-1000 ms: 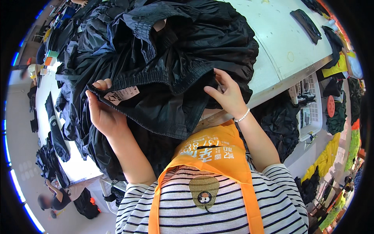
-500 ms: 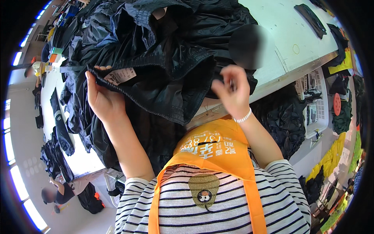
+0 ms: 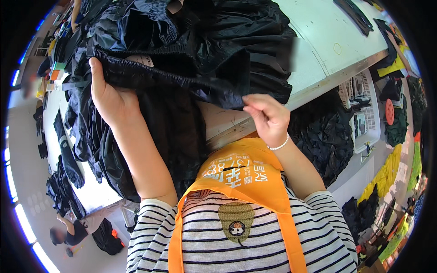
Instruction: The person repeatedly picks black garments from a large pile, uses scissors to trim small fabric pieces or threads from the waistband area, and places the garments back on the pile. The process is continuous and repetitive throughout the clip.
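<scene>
A black garment point(image 3: 177, 82) with a gathered elastic waistband is stretched between my two hands above the pile. My left hand point(image 3: 111, 98) grips the waistband's left end, thumb in front and the other fingers hidden behind the cloth. At the opposite end, my right hand point(image 3: 268, 118) pinches the band's edge between thumb and fingertips. Part of a white label point(image 3: 142, 59) shows inside the band. Beyond and beneath it lies a large heap of similar black garments point(image 3: 246, 32), some with gathered elastic bands too.
The pale tabletop point(image 3: 314, 50) shows at the upper right, with folded dark clothing point(image 3: 355, 16) on it. A white plastic basket point(image 3: 374, 118) stands beside the table on the right, near black clothes point(image 3: 323, 141) and a yellow cloth point(image 3: 384, 175). Other people are in the background.
My right hand has come down and closed on the waistband's right end. The left hand has risen slightly, and the opening is pulled flatter, covering more of the label.
</scene>
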The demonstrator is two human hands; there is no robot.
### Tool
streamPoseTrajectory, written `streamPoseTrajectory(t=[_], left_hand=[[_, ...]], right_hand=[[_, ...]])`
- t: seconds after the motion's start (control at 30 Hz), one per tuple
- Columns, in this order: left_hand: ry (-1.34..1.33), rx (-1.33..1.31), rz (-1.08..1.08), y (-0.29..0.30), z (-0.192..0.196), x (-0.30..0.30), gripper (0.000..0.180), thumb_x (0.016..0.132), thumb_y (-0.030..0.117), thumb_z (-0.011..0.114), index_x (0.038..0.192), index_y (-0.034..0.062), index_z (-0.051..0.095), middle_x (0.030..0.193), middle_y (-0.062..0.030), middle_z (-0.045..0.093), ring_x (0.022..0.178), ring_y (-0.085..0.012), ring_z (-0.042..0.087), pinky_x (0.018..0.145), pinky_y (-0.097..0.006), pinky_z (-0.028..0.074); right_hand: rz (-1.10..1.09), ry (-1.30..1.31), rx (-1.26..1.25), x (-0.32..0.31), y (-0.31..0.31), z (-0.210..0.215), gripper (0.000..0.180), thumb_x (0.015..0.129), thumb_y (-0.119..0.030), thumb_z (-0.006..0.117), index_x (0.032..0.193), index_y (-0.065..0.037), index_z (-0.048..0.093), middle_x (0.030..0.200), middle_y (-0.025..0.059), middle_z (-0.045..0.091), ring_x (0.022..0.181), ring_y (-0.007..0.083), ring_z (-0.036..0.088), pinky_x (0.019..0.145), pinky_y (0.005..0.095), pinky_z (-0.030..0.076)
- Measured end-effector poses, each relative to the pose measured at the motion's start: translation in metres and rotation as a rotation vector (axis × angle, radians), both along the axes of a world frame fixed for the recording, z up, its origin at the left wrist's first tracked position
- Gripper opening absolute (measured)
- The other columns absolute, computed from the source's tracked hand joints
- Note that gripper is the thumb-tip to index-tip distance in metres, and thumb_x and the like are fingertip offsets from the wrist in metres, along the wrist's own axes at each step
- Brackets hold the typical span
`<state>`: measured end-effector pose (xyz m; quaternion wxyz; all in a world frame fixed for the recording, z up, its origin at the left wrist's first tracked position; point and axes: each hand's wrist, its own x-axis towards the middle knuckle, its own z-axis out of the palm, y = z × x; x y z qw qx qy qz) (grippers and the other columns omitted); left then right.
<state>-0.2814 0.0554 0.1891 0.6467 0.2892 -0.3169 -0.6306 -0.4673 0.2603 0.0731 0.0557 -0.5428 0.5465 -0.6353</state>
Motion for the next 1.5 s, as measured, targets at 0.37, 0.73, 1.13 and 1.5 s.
streamPoseTrajectory(t=[0.37, 0.73, 1.13, 1.5], left_hand=[[-0.299, -0.184, 0.078, 0.006, -0.005, -0.022, 0.024, 0.093, 0.020, 0.062, 0.106, 0.0002, 0.061, 0.098, -0.0094, 0.067, 0.094, -0.0188, 0.063, 0.087, -0.033, 0.050], [-1.276, -1.366, -0.292, 0.077, -0.038, -0.119, 0.048, 0.065, 0.015, 0.078, 0.111, 0.0076, 0.065, 0.125, -0.0082, 0.057, 0.125, -0.0269, 0.047, 0.103, -0.043, 0.038], [-1.245, -1.261, -0.409, 0.042, -0.084, -0.108, 0.021, 0.064, 0.004, 0.075, 0.084, 0.0033, 0.067, 0.109, -0.0060, 0.067, 0.117, -0.0286, 0.056, 0.098, -0.040, 0.045], [-0.490, -0.965, -0.424, 0.052, 0.005, 0.028, 0.032, 0.081, 0.034, 0.059, 0.080, 0.0023, 0.054, 0.071, -0.0106, 0.059, 0.059, -0.0236, 0.054, 0.061, -0.038, 0.042]], right_hand=[[0.077, -0.776, 0.015, -0.024, 0.002, 0.017, 0.008, 0.092, -0.007, 0.061, 0.087, -0.001, 0.060, 0.087, 0.0038, 0.066, 0.053, 0.0016, 0.042, 0.046, 0.0163, 0.033], [0.002, -0.933, 0.050, -0.041, -0.010, 0.037, 0.012, 0.097, -0.014, 0.053, 0.089, -0.005, 0.056, 0.087, 0.0095, 0.067, 0.046, -0.0003, 0.036, 0.041, 0.0154, 0.030], [0.391, -1.331, 0.368, -0.057, 0.060, 0.040, 0.021, 0.095, -0.023, 0.056, 0.079, -0.011, 0.050, 0.063, -0.0053, 0.043, 0.046, 0.0017, 0.032, 0.040, 0.0194, 0.026], [-0.202, -0.145, 0.956, -0.069, 0.100, -0.034, 0.039, 0.082, -0.016, 0.069, 0.117, -0.002, 0.060, 0.099, 0.0182, 0.067, 0.092, 0.0308, 0.066, 0.080, 0.0328, 0.052]])
